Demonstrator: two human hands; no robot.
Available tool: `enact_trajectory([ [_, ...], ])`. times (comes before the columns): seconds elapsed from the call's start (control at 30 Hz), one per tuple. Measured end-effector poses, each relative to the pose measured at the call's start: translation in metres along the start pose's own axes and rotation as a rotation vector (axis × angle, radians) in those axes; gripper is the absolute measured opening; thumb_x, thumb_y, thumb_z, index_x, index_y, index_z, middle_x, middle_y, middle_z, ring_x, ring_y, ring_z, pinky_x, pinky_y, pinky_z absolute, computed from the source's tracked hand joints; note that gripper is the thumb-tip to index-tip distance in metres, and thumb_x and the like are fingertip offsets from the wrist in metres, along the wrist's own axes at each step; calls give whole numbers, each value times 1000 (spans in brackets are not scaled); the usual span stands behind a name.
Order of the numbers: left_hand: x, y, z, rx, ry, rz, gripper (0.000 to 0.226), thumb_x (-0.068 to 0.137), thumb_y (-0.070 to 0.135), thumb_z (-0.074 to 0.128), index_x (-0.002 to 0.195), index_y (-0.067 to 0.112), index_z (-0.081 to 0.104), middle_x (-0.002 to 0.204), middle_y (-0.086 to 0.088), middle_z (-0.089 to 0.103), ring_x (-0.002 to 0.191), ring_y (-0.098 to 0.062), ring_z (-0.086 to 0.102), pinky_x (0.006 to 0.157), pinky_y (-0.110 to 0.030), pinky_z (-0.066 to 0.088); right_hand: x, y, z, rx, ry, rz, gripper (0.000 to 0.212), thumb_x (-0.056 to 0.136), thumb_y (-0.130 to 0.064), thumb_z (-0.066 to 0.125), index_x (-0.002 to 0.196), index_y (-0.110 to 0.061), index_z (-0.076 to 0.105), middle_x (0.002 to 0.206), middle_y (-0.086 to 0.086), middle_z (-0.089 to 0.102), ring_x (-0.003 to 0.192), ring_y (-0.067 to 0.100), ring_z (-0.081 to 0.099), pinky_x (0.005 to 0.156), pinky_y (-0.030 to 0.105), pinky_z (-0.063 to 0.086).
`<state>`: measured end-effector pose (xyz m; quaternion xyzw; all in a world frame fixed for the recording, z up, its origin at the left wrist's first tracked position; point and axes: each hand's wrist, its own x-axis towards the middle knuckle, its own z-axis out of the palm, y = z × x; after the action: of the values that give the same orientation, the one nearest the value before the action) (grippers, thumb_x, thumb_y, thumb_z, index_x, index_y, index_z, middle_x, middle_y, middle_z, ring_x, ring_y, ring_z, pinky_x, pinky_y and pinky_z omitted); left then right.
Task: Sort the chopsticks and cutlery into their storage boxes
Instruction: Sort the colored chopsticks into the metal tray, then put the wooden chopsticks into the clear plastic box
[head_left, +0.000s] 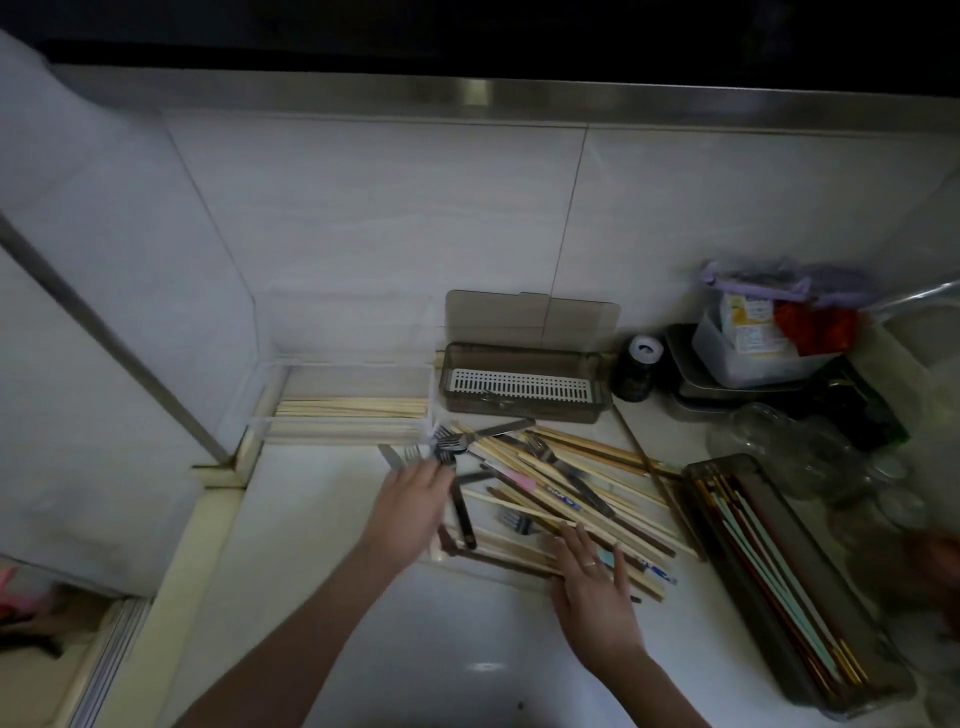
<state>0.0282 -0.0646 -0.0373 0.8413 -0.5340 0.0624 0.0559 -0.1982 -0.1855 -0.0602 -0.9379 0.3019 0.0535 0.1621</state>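
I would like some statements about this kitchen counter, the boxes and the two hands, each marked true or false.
1. The clear box by the wall holds pale wooden chopsticks. True.
2. The smoky box with the white slotted insert is filled with forks. False: it looks nearly empty.
3. The left hand is at a bunch of forks. True; the blur hides the exact grip.
4. The right hand is holding a glass jar. False: its fingers are spread flat on the mixed pile of chopsticks and cutlery.
5. The long box at the right holds coloured chopsticks. True.
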Motion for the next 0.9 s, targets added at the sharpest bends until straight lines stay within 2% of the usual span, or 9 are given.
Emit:
enact_trajectory([
  [0.07, 8, -32, -10, 39, 12, -117, 61, 38, 12, 88, 95, 11, 67, 94, -7, 67, 86, -28, 66, 69, -34, 53, 3, -8, -1, -4, -16, 31, 50, 101, -30, 25, 149, -32, 10, 159, -6, 2, 146, 12, -6, 113, 44, -16],
  [0.17, 17, -78, -13, 29, 22, -300, 63, 58, 4, 81, 118, 5, 61, 116, -14, 64, 109, -32, 60, 87, -44, 48, 3, -15, 2, 17, -16, 75, 51, 101, -30, 25, 149, -34, 8, 159, -9, 1, 146, 10, -9, 114, 44, -16],
  [0.3, 20, -115, -5, 102, -133, -358, 49, 89, 25, 57, 136, 18, 43, 133, -4, 51, 129, -23, 42, 108, -41, 25, -3, -28, 7, 51, -11, 105, 51, 99, -33, 20, 148, -38, 7, 158, -15, 1, 141, 2, -17, 112, 40, -18],
  [0.37, 25, -122, -4, 142, -195, -337, 40, 94, 27, 50, 132, 21, 42, 130, -2, 50, 126, -22, 42, 104, -39, 26, -6, -34, 12, 71, -5, 115, 53, 95, -39, 11, 147, -40, 8, 158, -16, 1, 137, -2, -23, 111, 37, -23],
  [0.47, 37, -132, -11, 148, -250, -261, 25, 91, 14, 49, 115, 19, 54, 114, -7, 56, 111, -27, 52, 89, -36, 37, -8, -41, 18, 75, -31, 122, 51, 98, -32, 27, 146, -41, 11, 158, -16, -2, 138, 1, -20, 111, 42, -21],
  [0.63, 38, -148, -11, -105, -34, -116, 9, 60, 3, 58, 66, 9, 60, 62, -11, 52, 60, -30, 59, 49, -28, 41, -6, -52, 27, 101, -15, 183, 54, 98, -29, 34, 147, -40, 14, 158, -16, -1, 136, 0, -21, 112, 44, -16],
  [0.73, 29, -140, -15, -68, -1, -59, 19, 49, 3, 57, 65, 12, 59, 61, -6, 48, 57, -25, 55, 51, -23, 29, -4, -58, 26, 120, 39, 179, 52, 99, -27, 33, 146, -41, 17, 158, -17, 3, 139, -1, -15, 112, 40, -17],
  [0.83, 24, -134, -23, -21, 125, -14, 21, 51, 4, 57, 69, 16, 60, 65, -4, 50, 64, -24, 52, 55, -26, 37, 3, -64, 21, 124, 93, 160, 52, 99, -25, 35, 147, -38, 20, 157, -15, 8, 138, -3, -11, 112, 37, -19],
  [0.9, 21, -131, -31, -37, 192, -6, 19, 55, 6, 58, 71, 16, 60, 66, -4, 50, 68, -24, 47, 56, -27, 39, 10, -68, 21, 148, 143, 124, 51, 97, -22, 41, 144, -36, 28, 155, -13, 20, 143, 2, 4, 114, 37, -15],
])
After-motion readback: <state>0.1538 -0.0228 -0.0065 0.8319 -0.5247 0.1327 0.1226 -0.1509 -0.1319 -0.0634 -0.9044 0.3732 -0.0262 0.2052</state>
